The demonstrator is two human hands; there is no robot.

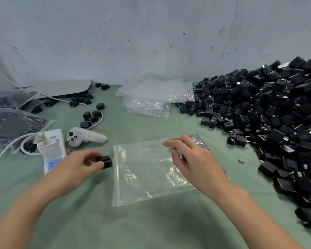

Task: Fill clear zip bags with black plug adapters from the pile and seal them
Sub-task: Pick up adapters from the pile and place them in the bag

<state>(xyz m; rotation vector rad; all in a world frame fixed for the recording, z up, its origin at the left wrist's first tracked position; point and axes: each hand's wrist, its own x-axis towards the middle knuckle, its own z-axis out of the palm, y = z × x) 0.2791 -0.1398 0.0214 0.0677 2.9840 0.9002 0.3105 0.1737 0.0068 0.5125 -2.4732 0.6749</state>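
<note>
A clear zip bag lies flat on the green table in front of me. My left hand pinches one black plug adapter right at the bag's left edge. My right hand hovers over the bag's right part with fingers spread and loosely bent; I cannot tell whether it touches the plastic. Beneath that hand a row of dark adapters shows at the bag's far right corner. The big pile of black adapters fills the right side.
A stack of empty clear bags lies at the back centre. Filled bags sit at the far left. A white power strip, a white handheld controller and scattered adapters lie left of the bag.
</note>
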